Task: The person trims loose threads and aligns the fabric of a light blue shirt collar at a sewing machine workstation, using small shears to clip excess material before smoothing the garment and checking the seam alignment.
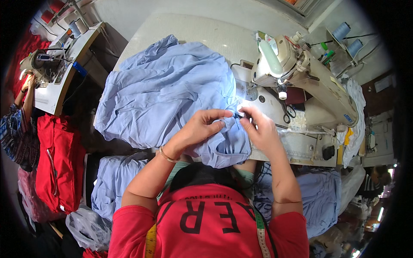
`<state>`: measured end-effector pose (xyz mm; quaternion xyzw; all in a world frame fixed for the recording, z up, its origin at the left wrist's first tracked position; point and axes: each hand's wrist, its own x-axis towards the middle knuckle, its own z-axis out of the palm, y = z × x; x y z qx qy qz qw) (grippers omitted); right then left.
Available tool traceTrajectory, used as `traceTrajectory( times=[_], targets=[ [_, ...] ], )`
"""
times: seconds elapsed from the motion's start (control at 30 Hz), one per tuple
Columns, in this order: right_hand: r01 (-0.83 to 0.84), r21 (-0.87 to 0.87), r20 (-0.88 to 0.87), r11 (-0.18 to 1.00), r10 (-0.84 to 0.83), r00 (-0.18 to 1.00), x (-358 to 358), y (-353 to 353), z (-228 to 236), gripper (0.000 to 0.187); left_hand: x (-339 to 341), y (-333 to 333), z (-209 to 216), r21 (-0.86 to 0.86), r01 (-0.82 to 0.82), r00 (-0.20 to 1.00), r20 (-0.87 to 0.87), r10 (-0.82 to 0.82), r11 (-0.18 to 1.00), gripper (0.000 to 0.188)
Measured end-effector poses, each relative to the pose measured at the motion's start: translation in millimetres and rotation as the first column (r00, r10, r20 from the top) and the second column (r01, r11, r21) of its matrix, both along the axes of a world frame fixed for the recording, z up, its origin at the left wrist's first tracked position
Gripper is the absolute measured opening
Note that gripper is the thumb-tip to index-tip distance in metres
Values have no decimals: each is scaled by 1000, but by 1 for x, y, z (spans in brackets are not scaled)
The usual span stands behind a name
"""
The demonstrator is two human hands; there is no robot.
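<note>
The left hand (202, 127) and the right hand (260, 129) were both pinching an edge of the blue cloth (167, 92), fingertips close together just before the needle of the sewing machine (301, 75). Most of the cloth lay piled on the table (206, 30) to the left, and one fold hung over the near edge. The step seemed to be lining up a seam before stitching. The next move would call for keeping the edges matched while sliding them flat under the foot. Scissors (287, 112) lay near the right hand.
</note>
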<state>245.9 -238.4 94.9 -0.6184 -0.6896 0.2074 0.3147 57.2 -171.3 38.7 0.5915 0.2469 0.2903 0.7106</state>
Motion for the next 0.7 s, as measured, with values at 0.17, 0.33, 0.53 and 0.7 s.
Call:
traceTrajectory(
  times=[0.17,0.33,0.53,0.7],
  targets=[
    [-26,117,324,993,-14,946,-10,-20,-3,20,2,0,7,-56,1,999,-42,-3,998,26],
    [-43,160,406,986,-26,914,-11,-21,-7,20,6,0,1,-27,-39,999,-24,38,999,26],
    [-46,175,449,984,-38,893,-15,-21,-8,19,4,0,4,2,-52,997,-53,52,999,25],
    [-11,160,503,987,-72,861,-21,-23,-5,21,5,0,-2,13,-62,996,-58,63,998,25]
  ],
)
